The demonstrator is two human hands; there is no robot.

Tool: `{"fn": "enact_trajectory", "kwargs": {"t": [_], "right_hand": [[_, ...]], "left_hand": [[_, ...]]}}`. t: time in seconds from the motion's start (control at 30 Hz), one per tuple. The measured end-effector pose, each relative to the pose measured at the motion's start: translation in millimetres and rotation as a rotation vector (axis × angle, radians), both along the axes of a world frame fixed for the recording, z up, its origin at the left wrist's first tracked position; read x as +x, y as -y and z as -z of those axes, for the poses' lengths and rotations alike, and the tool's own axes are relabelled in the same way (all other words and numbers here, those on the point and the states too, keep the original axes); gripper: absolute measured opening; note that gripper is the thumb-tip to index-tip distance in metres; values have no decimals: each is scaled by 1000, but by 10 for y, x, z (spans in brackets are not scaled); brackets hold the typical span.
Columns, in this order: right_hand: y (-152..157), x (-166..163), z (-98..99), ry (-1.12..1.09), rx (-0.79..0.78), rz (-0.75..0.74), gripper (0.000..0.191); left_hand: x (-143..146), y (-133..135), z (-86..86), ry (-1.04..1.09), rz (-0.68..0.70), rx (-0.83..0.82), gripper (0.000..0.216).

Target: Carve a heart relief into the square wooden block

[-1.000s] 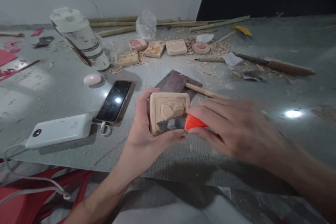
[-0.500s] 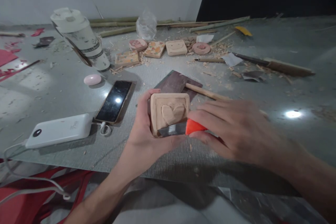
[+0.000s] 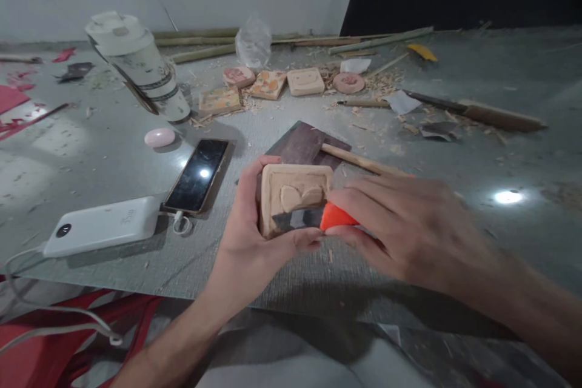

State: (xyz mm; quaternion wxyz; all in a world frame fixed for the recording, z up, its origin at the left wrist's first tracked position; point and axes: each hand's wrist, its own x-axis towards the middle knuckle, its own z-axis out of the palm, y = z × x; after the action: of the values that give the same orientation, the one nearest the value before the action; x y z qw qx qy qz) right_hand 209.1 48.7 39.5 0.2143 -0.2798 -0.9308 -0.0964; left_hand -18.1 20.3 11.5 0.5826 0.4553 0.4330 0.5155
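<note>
Above the table (image 3: 113, 157), left hand (image 3: 248, 242) fingers clamp the carved block (image 3: 293, 197); right hand (image 3: 409, 230) fingers pinch the orange-handled blade (image 3: 334, 217).

Block (image 3: 295, 194) in left hand (image 3: 248, 236) over the near edge of the table (image 3: 500, 133). Cutter (image 3: 297, 218) in right hand (image 3: 409, 230) lies across the block's lower face. Phone (image 3: 197, 174) left of block, power bank (image 3: 102, 225) left of phone. Sheet (image 3: 302, 140) behind block, stick (image 3: 359, 159) on it. Tumbler (image 3: 139, 66) and tile row (image 3: 268, 83) farther back.

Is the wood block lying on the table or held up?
Held up: the left hand grips the wood block by its edges, carved face to camera; the right hand holds an orange-handled blade against it.
</note>
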Motion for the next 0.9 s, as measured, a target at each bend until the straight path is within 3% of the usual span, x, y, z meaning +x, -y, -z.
{"fn": "enact_trajectory", "kwargs": {"t": [0.1,0.47,0.63,0.9], "right_hand": [[4,-2,-2,-2,14,17,30],[-29,20,-50,25,-92,-29,29],[-5,15,-36,13,-77,-2,28],[46,-50,-4,-17,38,32,35]], "left_hand": [[25,13,-15,55,7,-52,80],[-34,-9,48,26,26,40,100],[-14,4,26,-33,-37,24,95],[3,17,-11,50,-3,-40,84]]}}
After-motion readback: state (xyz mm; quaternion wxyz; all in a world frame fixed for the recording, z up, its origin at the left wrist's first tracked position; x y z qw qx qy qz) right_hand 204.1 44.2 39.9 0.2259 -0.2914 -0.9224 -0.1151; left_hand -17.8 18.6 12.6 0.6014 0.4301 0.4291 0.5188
